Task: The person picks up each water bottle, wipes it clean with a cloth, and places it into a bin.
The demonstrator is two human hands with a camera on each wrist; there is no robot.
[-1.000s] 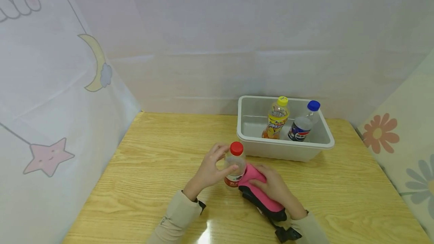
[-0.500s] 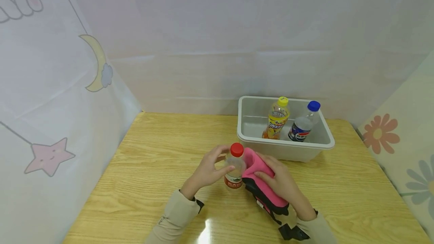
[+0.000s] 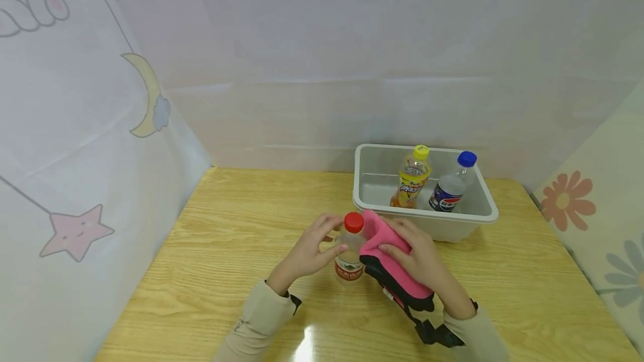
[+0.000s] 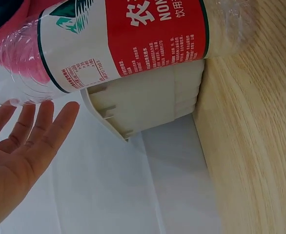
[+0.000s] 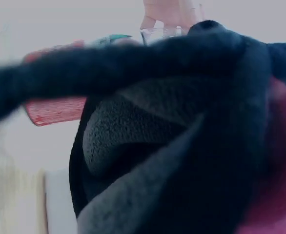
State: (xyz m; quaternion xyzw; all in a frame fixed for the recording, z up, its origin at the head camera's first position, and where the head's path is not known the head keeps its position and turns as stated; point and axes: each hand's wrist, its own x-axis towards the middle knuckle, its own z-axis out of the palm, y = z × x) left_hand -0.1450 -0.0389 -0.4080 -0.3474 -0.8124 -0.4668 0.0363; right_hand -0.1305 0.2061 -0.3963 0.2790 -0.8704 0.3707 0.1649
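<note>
A clear plastic water bottle [image 3: 349, 271] with a red cap stands upright on the table, a red and white label round it. My left hand [image 3: 305, 251] is spread beside it, thumb in front and fingers behind. In the left wrist view the fingers of that left hand [image 4: 23, 141] are nearly straight, their tips right at the bottle's upper part. My right hand [image 3: 421, 253] grips a soft pink and black fabric pouch [image 3: 402, 278], its open mouth tilted towards the bottle. Black cloth of the pouch [image 5: 133, 126] fills most of the right wrist view.
Behind the hands stands a pale grey plastic bin [image 3: 369, 205]. A yellow-capped bottle [image 3: 411, 183] and a blue-capped bottle [image 3: 446, 194] lean inside it. A printed white sheet [image 3: 302, 71] hangs behind the wooden table [image 3: 226, 228].
My right hand has shifted up and to the right with the pouch, whose mouth now gapes higher beside the bottle's neck. The left hand and the bottle have barely moved.
</note>
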